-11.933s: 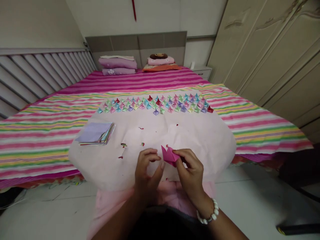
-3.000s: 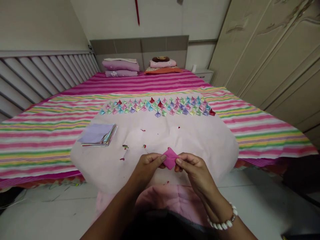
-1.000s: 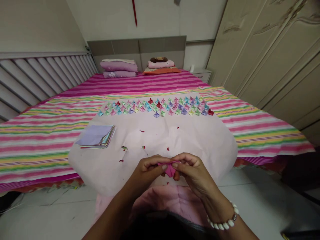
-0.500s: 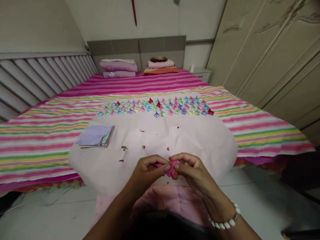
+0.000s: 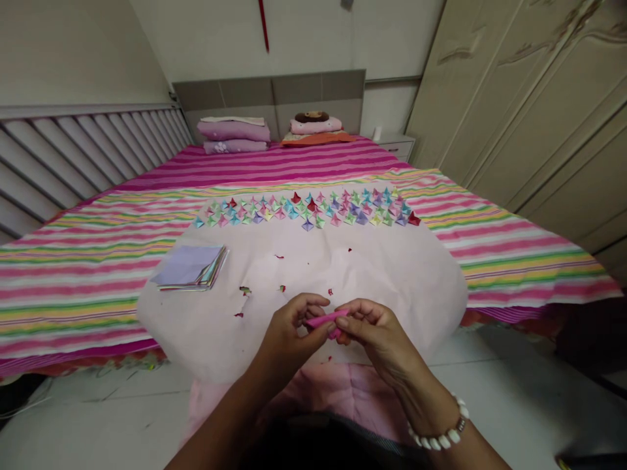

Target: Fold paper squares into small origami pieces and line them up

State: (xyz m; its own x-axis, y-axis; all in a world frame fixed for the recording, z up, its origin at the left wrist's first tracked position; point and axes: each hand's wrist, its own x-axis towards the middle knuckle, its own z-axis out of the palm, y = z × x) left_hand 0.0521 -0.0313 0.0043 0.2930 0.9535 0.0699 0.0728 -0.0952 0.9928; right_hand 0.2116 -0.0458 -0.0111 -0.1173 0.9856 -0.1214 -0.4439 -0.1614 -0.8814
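Between my two hands is a small folded piece of bright pink paper [image 5: 327,318], held over the near part of the pale sheet [image 5: 386,274]. My left hand [image 5: 298,326] pinches its left end, thumb below and in front, fingers curled behind. My right hand [image 5: 369,326], with a white bracelet on the wrist, grips the right end between thumb and fingers. Part of the paper is hidden by the thumbs. Beyond the hands, rows of small folded paper pieces [image 5: 307,224] in many colours lie along the sheet's far edge.
A stack of coloured paper squares [image 5: 189,266], lilac on top, lies at the sheet's left. Small ragged holes or scraps [image 5: 245,290] dot the sheet. Around it spreads a striped bedspread [image 5: 514,248]. Folded bedding [image 5: 234,134] is by the headboard; a bed rail [image 5: 88,150] runs along the left.
The pink paper has turned in my hands and now shows a long, narrow top edge. My left fingers have lifted and loosened slightly; the right hand stays almost in place.
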